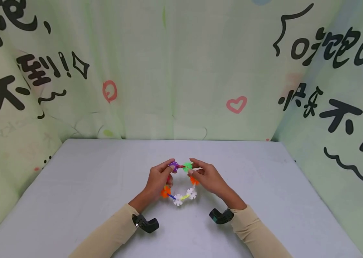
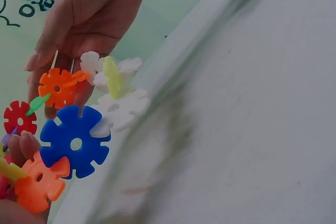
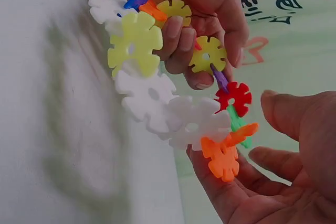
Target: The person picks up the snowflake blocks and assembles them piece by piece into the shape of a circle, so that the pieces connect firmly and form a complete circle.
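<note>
A ring of interlocked plastic snowflake discs (image 1: 191,194) is held up over the table, in several colours. At its left side my left hand (image 1: 156,181) grips it, thumb on a purple disc (image 1: 173,166). In the right wrist view, the left fingers (image 3: 181,38) curl beside yellow discs (image 3: 207,55). My right hand (image 1: 212,179) is at the ring's right side, by the green disc (image 1: 187,166). Seen from the right wrist, its thumb stands apart from the fingers, which lie behind an orange disc (image 3: 221,161). A blue disc (image 2: 76,141) faces the left wrist camera.
The white table (image 1: 72,200) extends around both forearms. Dark bands with camera mounts (image 1: 146,224) sit at both wrists. A pale green curtain (image 1: 201,64) with black writing stands behind and at both sides of the table.
</note>
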`<move>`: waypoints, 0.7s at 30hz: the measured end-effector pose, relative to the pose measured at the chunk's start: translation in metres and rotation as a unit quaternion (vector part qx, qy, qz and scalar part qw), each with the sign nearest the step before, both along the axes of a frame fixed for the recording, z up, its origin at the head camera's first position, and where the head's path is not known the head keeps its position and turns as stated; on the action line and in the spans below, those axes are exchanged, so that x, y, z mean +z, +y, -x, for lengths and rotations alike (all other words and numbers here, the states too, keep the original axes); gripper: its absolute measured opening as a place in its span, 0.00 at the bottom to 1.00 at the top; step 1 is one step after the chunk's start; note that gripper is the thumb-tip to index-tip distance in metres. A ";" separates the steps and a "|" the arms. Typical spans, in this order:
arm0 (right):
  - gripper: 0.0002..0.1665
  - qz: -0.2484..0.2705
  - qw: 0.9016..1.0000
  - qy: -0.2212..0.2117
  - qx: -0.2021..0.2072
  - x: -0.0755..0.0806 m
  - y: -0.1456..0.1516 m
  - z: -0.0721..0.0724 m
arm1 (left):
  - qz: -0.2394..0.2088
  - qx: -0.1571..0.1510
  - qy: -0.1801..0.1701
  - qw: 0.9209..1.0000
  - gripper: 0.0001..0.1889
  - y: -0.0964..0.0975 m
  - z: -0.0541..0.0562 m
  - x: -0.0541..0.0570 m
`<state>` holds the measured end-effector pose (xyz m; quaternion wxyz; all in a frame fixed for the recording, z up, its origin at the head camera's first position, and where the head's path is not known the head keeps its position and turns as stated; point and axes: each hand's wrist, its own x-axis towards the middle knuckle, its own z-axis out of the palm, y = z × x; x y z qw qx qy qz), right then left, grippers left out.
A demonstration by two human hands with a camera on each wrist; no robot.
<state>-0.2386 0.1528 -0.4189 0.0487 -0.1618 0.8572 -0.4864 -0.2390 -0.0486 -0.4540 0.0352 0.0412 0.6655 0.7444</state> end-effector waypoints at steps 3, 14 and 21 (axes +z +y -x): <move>0.29 -0.002 1.000 -0.007 -0.007 0.000 0.003 0.001 | -0.013 -0.012 -0.006 1.000 0.22 -0.002 0.002 -0.003; 0.22 -0.018 0.998 -0.042 -0.037 -0.015 0.009 0.020 | 0.178 -0.075 -0.020 0.981 0.24 -0.006 0.021 -0.008; 0.20 -0.043 0.998 -0.043 -0.019 -0.025 0.012 0.034 | 0.278 -0.037 -0.009 0.960 0.21 -0.002 0.029 -0.002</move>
